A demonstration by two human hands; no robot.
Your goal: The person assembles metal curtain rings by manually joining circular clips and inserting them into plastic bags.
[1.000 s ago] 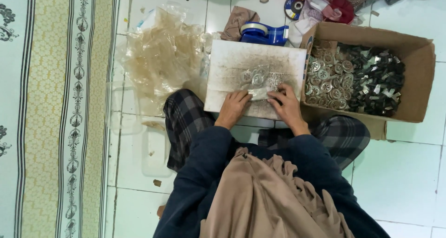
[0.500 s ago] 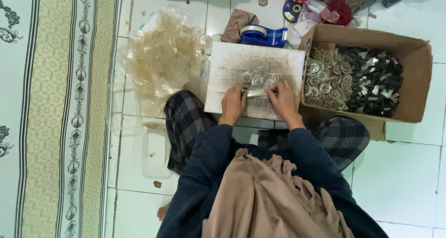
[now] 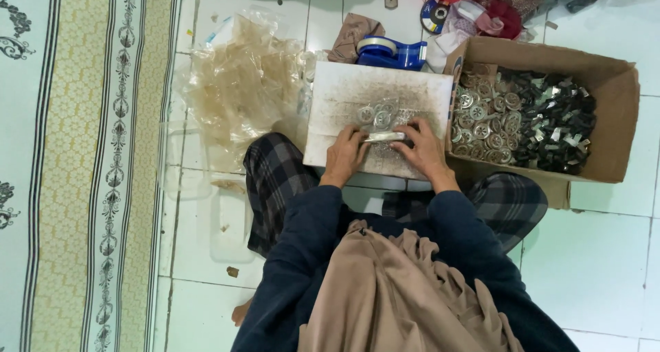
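White tiled floor, scuffed white board (image 3: 344, 97) on the lap, left hand (image 3: 346, 154) and right hand (image 3: 424, 149) pinching a small shiny silvery strip (image 3: 383, 137) between them, round metal discs (image 3: 375, 115) just above, cardboard box (image 3: 612, 118) of metal bits beside.

1. Small clear packet (image 3: 385, 137): narrow, shiny, lying flat and crosswise on white board (image 3: 344, 97), pinched at both ends by the hands.
2. Round silvery metal pieces (image 3: 377, 115): loose cluster on the board, just beyond the packet.

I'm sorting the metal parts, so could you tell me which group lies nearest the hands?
The round silvery discs on the white board, just beyond both hands, not those in the cardboard box.
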